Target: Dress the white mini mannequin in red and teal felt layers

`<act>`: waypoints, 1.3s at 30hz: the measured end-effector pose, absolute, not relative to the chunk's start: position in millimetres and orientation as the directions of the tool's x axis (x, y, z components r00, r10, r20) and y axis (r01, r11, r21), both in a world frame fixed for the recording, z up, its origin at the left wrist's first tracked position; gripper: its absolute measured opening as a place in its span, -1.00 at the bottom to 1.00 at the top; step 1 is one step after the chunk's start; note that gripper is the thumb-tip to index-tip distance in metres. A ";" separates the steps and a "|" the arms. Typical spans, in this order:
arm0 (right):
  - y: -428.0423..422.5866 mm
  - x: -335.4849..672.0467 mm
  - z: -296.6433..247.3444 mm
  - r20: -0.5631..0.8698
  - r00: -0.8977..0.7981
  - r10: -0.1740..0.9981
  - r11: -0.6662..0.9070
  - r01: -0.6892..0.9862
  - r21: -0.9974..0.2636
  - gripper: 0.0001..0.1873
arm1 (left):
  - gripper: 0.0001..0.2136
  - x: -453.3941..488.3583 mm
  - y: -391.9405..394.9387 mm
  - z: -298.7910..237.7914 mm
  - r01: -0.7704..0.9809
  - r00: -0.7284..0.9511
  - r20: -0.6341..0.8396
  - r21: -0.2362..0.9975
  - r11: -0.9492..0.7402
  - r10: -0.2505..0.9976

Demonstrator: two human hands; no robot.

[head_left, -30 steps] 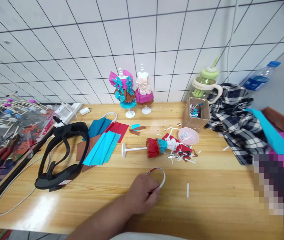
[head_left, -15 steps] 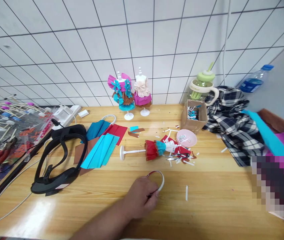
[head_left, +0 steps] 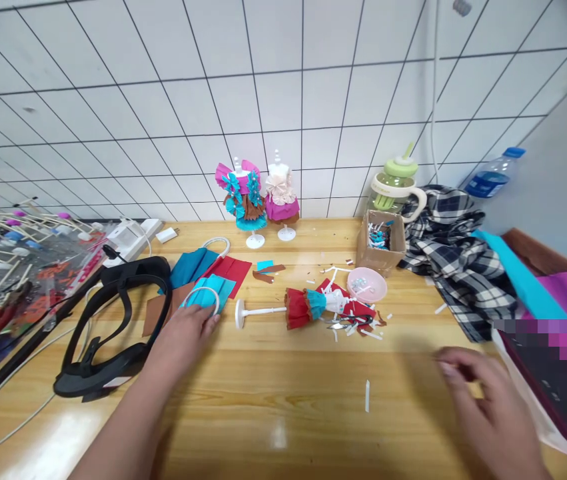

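My left hand (head_left: 186, 337) rests over the cyan crepe paper (head_left: 220, 287), closed on a thin white ring (head_left: 213, 291) that looks like a roll of tape. My right hand (head_left: 488, 407) hovers above the table at the right, slightly blurred. Its fingers are half curled with a gap between them, and nothing shows in it. Between my hands a small dress form (head_left: 263, 311) lies on its side, wearing a red and cyan ruffled skirt (head_left: 299, 308). Scissors (head_left: 343, 321) and white scraps lie beside its top, next to a pink dish (head_left: 380, 287).
Two dressed forms (head_left: 246, 200) stand by the tiled wall. A black headset (head_left: 108, 373) lies at the left. On the right are a cardboard box (head_left: 380, 257), a green-lidded cup (head_left: 398, 177), checked cloth (head_left: 443, 260) and a partly pixelated dark object (head_left: 553, 380).
My left hand has carried the white ring leftward from the table's middle onto the cyan paper. My right hand has come into view at the right. The camera view has shifted slightly.
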State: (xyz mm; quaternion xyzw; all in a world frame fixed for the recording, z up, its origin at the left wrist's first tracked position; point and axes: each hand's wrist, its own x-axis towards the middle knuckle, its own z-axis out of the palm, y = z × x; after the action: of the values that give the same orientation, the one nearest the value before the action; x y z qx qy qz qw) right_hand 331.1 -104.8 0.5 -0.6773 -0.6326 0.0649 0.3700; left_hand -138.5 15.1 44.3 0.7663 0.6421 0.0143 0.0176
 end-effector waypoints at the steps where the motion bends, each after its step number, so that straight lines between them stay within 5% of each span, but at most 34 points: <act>1: -92.8 306.6 9.3 0.360 0.086 0.929 0.162 0.779 -0.606 -0.87 | -0.58 -136.0 15.2 44.6 0.992 0.126 0.042 0.025 -0.127 0.991; 4: -66.0 237.2 30.9 0.275 -0.089 0.957 0.269 0.626 -0.732 -0.87 | -0.52 -106.0 3.6 49.7 0.988 0.017 0.216 0.146 -0.050 0.976; 8: -45.4 179.2 35.2 0.188 -0.216 0.958 0.275 0.511 -0.814 -0.90 | -0.63 -44.6 -17.1 46.4 0.676 0.309 0.068 0.686 -0.270 0.948; 10: -39.4 166.9 27.2 0.173 -0.191 0.966 0.245 0.481 -0.842 -0.92 | -0.63 -22.8 -23.2 37.3 0.577 0.351 0.031 0.780 -0.242 0.936; 21: -40.9 164.7 0.8 0.078 -0.143 0.987 0.135 0.452 -0.882 -0.93 | -0.88 -3.9 -33.8 11.6 0.471 0.354 0.081 0.845 -0.253 0.932; 32: -37.3 170.7 -8.5 0.078 -0.110 0.991 0.118 0.431 -0.895 -0.91 | -0.85 -4.7 -30.2 3.4 0.404 0.325 0.149 0.871 -0.279 0.934; 39: -41.5 177.6 -2.7 0.434 -0.152 0.888 0.441 0.547 -0.712 -0.91 | -0.83 -2.4 -30.1 1.8 0.360 0.303 0.180 0.888 -0.287 0.936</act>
State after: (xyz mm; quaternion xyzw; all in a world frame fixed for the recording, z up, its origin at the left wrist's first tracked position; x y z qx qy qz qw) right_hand 177.6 -41.5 -2.7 -0.4899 -0.7323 0.1989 0.4292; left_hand -2.4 -30.1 1.8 0.7096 0.4565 0.3742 0.3847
